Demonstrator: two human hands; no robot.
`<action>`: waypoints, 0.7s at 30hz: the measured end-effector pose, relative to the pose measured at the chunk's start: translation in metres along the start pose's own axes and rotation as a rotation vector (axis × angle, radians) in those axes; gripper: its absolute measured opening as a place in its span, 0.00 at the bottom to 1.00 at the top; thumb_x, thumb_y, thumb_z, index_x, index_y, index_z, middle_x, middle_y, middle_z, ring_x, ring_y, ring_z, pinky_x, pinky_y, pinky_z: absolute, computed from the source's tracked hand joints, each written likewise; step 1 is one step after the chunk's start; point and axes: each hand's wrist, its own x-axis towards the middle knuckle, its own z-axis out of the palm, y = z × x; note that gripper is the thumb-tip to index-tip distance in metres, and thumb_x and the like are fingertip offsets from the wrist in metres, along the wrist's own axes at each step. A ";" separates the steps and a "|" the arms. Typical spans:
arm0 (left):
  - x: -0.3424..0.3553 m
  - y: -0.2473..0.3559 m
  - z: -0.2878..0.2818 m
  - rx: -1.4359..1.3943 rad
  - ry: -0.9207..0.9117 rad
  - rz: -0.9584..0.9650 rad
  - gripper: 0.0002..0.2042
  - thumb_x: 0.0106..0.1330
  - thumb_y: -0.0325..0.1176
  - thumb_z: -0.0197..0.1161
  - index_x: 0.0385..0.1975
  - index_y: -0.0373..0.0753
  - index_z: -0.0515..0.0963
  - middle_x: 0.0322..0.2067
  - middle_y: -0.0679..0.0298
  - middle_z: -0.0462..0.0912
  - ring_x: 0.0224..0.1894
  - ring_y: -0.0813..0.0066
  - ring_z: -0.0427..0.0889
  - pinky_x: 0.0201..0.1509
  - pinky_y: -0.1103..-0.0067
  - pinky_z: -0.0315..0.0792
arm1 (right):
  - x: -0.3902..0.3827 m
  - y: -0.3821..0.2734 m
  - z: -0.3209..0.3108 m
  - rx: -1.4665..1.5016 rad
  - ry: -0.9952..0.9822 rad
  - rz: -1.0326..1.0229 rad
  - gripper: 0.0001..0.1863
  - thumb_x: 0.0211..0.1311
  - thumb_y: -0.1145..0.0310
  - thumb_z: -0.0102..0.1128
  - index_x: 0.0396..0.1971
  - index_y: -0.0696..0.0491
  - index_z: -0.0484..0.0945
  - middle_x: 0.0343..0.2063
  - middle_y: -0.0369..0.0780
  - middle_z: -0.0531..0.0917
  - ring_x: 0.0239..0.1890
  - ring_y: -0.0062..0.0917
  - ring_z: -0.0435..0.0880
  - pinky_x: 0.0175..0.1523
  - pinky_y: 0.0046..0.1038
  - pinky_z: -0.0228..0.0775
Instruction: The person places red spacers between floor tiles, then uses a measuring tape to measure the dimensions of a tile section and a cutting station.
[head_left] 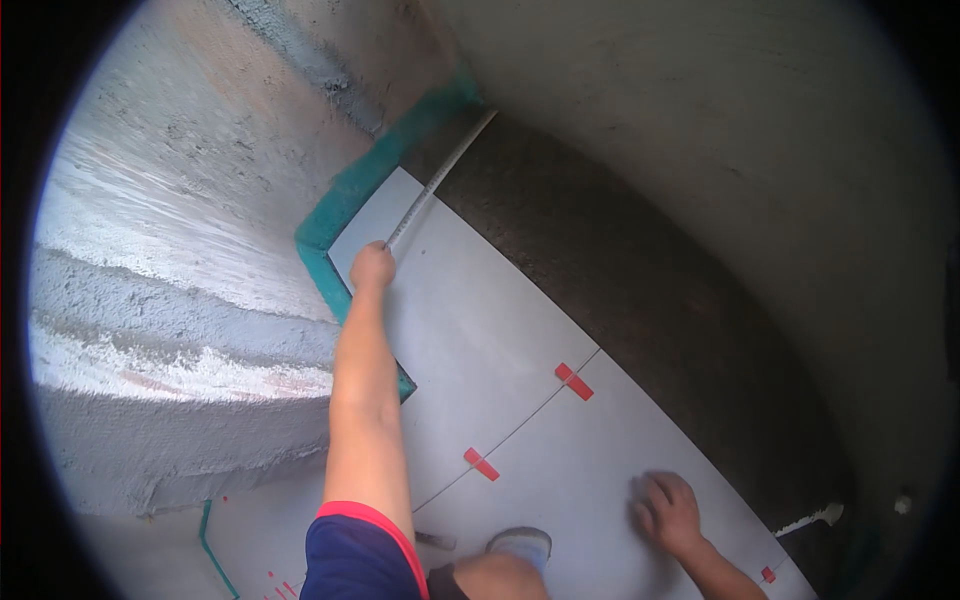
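My left hand (pixel 372 264) grips the near end of a metal tape measure (pixel 445 165), whose pale blade stretches over a light grey tile (pixel 480 300) and a dark strip to the far corner. My right hand (pixel 668 512) is low over the tile, near its right edge, fingers bent and apart with nothing visible in them. Red clips (pixel 574 382) sit along the joint between tiles.
Rough plastered wall (pixel 180 250) rises at left with a teal band (pixel 350 200) along its foot. A dark cement bed (pixel 680 300) runs between the tiles and the right wall (pixel 750 120). My foot (pixel 518 542) is on the tile at the bottom.
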 end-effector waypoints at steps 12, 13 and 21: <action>0.035 -0.006 0.042 0.106 0.198 -0.067 0.09 0.56 0.29 0.53 0.27 0.39 0.82 0.32 0.52 0.83 0.37 0.53 0.82 0.40 0.63 0.75 | 0.036 -0.007 0.067 -0.192 0.104 0.137 0.27 0.47 0.60 0.62 0.49 0.54 0.72 0.54 0.45 0.69 0.59 0.43 0.65 0.63 0.54 0.53; 0.039 -0.009 0.044 0.105 0.193 -0.077 0.09 0.56 0.29 0.53 0.27 0.39 0.82 0.32 0.52 0.83 0.37 0.53 0.82 0.40 0.63 0.75 | 0.037 -0.007 0.068 -0.195 0.094 0.131 0.27 0.47 0.60 0.62 0.49 0.54 0.72 0.54 0.45 0.69 0.59 0.43 0.65 0.63 0.54 0.53; 0.065 -0.013 0.045 0.204 0.280 -0.050 0.09 0.57 0.28 0.54 0.28 0.38 0.83 0.31 0.53 0.83 0.35 0.54 0.83 0.37 0.65 0.77 | 0.039 -0.009 0.071 -0.293 0.018 0.154 0.29 0.51 0.57 0.56 0.53 0.55 0.68 0.56 0.49 0.66 0.60 0.47 0.63 0.64 0.56 0.51</action>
